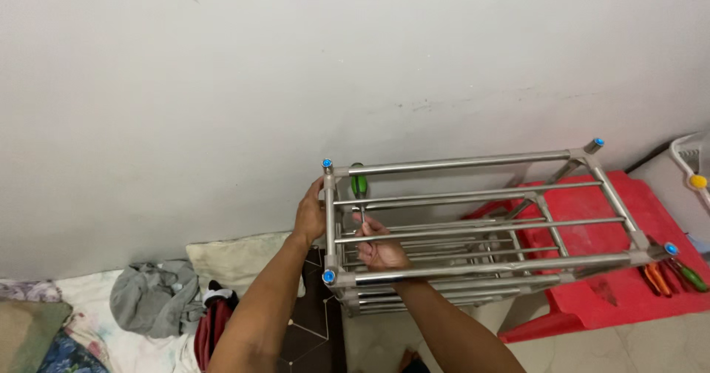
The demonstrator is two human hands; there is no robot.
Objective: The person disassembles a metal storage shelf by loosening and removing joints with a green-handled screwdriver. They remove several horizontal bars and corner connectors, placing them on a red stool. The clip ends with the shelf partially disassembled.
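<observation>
My left hand [309,214] grips the rack [481,225] post; my right hand [379,253] seemingly clenches the green screwdriver [359,188]; I'd keep it square, rack steady.

No packages, labels, signs or screens anywhere here, as far as I can see.

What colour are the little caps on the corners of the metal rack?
Blue caps on the metal rack, seen in the head view.

A home room: plain wall [222,84], pillow [237,258] and crumpled clothes [151,306] on floor bedding.
</observation>
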